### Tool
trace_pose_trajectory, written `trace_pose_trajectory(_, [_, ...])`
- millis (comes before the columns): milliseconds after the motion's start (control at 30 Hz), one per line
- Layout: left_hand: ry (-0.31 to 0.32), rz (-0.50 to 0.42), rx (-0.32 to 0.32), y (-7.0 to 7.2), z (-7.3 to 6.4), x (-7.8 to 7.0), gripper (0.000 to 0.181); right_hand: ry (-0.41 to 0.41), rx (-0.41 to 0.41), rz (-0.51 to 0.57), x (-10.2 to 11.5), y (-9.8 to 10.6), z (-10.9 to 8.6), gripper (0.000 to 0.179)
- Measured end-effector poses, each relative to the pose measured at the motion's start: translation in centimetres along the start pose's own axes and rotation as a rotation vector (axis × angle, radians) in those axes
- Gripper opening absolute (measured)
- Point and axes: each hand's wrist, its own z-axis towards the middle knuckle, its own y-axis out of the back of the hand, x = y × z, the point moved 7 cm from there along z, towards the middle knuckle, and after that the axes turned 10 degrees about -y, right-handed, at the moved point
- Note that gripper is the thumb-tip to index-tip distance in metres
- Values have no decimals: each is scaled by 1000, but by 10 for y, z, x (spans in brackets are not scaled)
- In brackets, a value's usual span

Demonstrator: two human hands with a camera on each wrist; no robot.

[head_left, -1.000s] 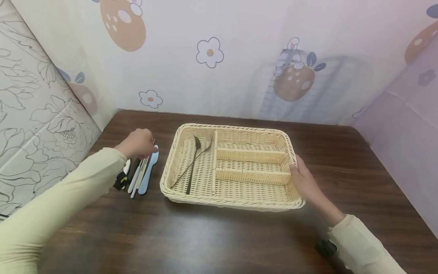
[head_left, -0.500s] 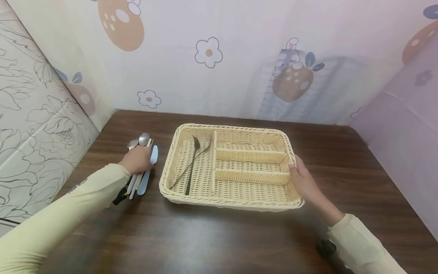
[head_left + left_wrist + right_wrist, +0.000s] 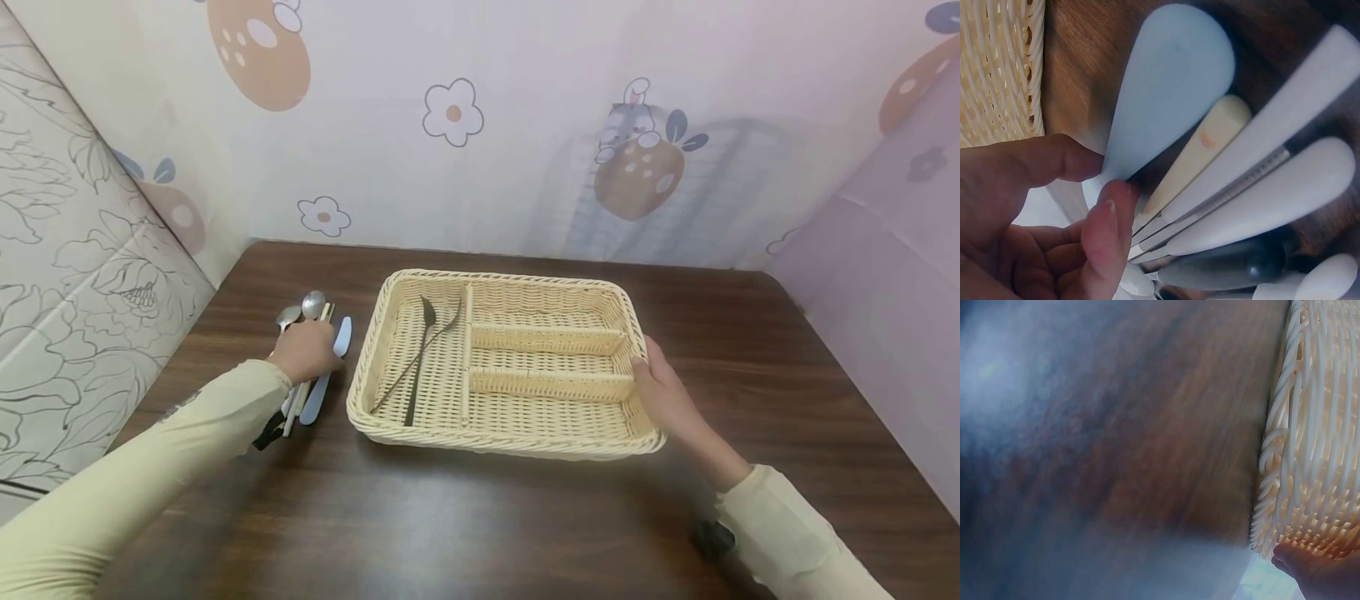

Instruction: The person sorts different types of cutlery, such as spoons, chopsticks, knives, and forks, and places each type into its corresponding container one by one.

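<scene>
With thumb and index finger, my left hand point(image 3: 303, 352) pinches a light-blue knife point(image 3: 1172, 87) at the narrow part of its handle; the knife lies along the right side of a cutlery pile. Beside it are a pale yellow handle point(image 3: 1210, 134), white handles point(image 3: 1272, 203) and a dark handle point(image 3: 1229, 265). Two spoon bowls point(image 3: 313, 304) show beyond the hand, which covers the pile's middle. My right hand point(image 3: 667, 396) grips the right rim of a wicker basket point(image 3: 506, 446). In its left compartment a thin fork point(image 3: 397, 387) crosses a black utensil point(image 3: 414, 387).
Dividers point(image 3: 551, 383) split the basket's right part into three long compartments. The dark wood table point(image 3: 420, 525) meets a patterned wall point(image 3: 525, 192) at the back and further walls at both sides. A black object point(image 3: 711, 540) is by the right sleeve.
My left hand has come down from above the pile onto the light-blue knife, whose far end has shifted slightly right. My right hand keeps its grip on the basket rim.
</scene>
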Motion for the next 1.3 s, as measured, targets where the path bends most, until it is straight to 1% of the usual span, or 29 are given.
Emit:
trace_pose_trajectory(267, [33,-22,17,-2,1,1,28,-12,9,11,0,-1,-1,56])
trace_pose_trajectory(433, [21,-54,24,-1,1,-1,29,-7,10,7,0,-1,-1,56])
trace_pose_trajectory(567, [-9,-78,-7,5,1,-2,30,-4,9,14,0,-1,0,56])
trace_pose_trajectory(633, [-35,-37,-28,11,2,-4,32,-3,7,15,0,-1,0,56])
trace_pose_trajectory(700, [-39,-22,-30,16,3,-4,32,-5,6,13,0,-1,0,56])
trace_pose_trajectory(800, [-7,-60,-21,26,4,-3,30,-5,5,8,-1,-1,0,56])
trace_pose_trajectory(833, [9,-90,-17,30,5,-3,28,-5,3,7,-1,-1,0,56])
trace_pose_trajectory(867, [24,-123,-19,33,6,-3,27,-4,2,6,-1,0,0,56])
trace_pose_trajectory(933, [32,-156,-37,43,8,-6,28,-2,-3,4,-1,0,0,56])
trace_pose_trajectory(1000, [16,-146,-52,53,10,-11,29,-1,-6,6,-1,0,0,56])
trace_pose_trajectory(1067, [5,-155,-58,60,12,-17,29,0,-6,9,-1,0,0,56])
trace_pose_trajectory(1200, [-13,-162,-54,68,19,-30,29,6,-1,12,-1,1,-1,56])
trace_pose_trajectory(1300, [-62,-129,-68,77,27,-44,32,13,-1,7,-1,1,-1,55])
